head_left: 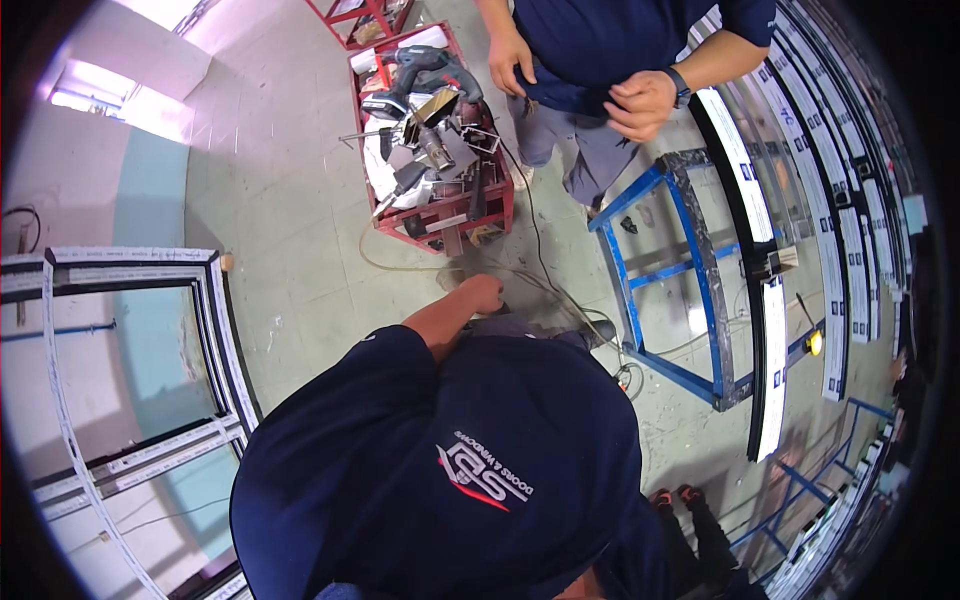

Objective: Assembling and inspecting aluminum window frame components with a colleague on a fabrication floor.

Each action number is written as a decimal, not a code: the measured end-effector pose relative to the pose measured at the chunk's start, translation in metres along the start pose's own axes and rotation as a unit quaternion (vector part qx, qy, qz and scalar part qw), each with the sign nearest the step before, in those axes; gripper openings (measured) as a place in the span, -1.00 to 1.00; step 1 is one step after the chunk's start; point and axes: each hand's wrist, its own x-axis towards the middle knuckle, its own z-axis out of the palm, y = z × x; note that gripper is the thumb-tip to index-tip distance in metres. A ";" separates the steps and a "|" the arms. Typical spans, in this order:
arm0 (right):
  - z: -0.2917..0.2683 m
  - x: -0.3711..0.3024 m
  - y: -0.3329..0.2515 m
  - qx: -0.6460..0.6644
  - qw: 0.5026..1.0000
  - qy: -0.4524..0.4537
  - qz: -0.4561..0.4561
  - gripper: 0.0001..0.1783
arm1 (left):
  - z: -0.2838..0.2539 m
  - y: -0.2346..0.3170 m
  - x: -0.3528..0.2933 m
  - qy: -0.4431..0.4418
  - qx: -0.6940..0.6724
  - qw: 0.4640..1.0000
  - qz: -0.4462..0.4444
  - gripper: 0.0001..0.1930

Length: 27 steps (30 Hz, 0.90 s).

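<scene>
My left arm comes out of a navy sleeve and bends across in front of my grey trousers. At its end my left hand (pixel 485 294) is closed, knuckles up; whatever it holds, if anything, is hidden. My right hand is not in view. Nearest beyond my hand stands a red metal cart (pixel 508 190) heaped with tools. A cordless drill (pixel 420 62) lies at its far end, among metal pieces and other tools. Across from me stands a person in a navy shirt (pixel 590 50), both hands free before the waist.
Cables (pixel 535 230) and a thin hose (pixel 385 265) run over the tiled floor near my feet. A blue metal stand (pixel 712 290) is on the right, beside long wrapped profiles (pixel 772 370). At left stands a large window frame (pixel 135 256). Another person's legs (pixel 705 530) show lower right.
</scene>
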 end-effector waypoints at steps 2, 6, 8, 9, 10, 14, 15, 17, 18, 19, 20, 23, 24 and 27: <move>-0.032 0.026 -0.030 -0.008 1.000 -0.016 0.006 -0.46 | 0.021 -0.007 0.001 0.001 -0.025 1.000 -0.012 -0.52; -0.055 0.045 -0.052 -0.027 0.998 -0.031 0.038 -0.46 | 0.039 -0.003 0.000 -0.030 -0.041 0.999 0.005 -0.52; -0.055 0.072 -0.066 -0.021 0.998 -0.041 0.036 -0.46 | 0.047 -0.022 -0.004 -0.016 -0.050 0.999 -0.014 -0.53; -0.060 0.076 -0.068 -0.023 0.998 -0.044 0.040 -0.46 | 0.051 -0.027 -0.004 -0.011 -0.058 0.998 -0.019 -0.53; -0.064 0.080 -0.071 -0.024 0.998 -0.048 0.044 -0.46 | 0.055 -0.032 -0.004 -0.007 -0.063 0.998 -0.021 -0.53; -0.075 0.098 -0.079 -0.027 0.996 -0.060 0.064 -0.46 | 0.062 -0.042 -0.013 0.014 -0.080 0.996 -0.027 -0.56; -0.077 0.102 -0.080 -0.028 0.995 -0.063 0.070 -0.46 | 0.063 -0.043 -0.016 0.030 -0.093 0.995 -0.031 -0.59; -0.079 0.105 -0.081 -0.029 0.994 -0.068 0.084 -0.46 | 0.060 -0.048 -0.021 0.025 -0.097 0.994 -0.040 -0.58; -0.079 0.105 -0.080 -0.029 0.993 -0.071 0.092 -0.46 | 0.058 -0.048 -0.024 0.018 -0.097 0.994 -0.047 -0.58; -0.079 0.105 -0.080 -0.029 0.992 -0.074 0.102 -0.46 | 0.056 -0.048 -0.027 0.018 -0.101 0.994 -0.047 -0.58; -0.078 0.105 -0.080 -0.027 0.991 -0.078 0.108 -0.46 | 0.059 -0.051 -0.028 0.003 -0.095 0.994 -0.055 -0.56; -0.076 0.104 -0.078 -0.024 0.987 -0.088 0.133 -0.46 | 0.064 -0.056 -0.030 -0.012 -0.090 0.994 -0.063 -0.53; -0.076 0.102 -0.075 -0.024 0.985 -0.090 0.143 -0.46 | 0.063 -0.056 -0.029 -0.012 -0.089 0.994 -0.060 -0.53; -0.071 0.095 -0.068 -0.021 0.980 -0.096 0.172 -0.46 | 0.063 -0.060 -0.028 -0.011 -0.102 0.992 -0.067 -0.53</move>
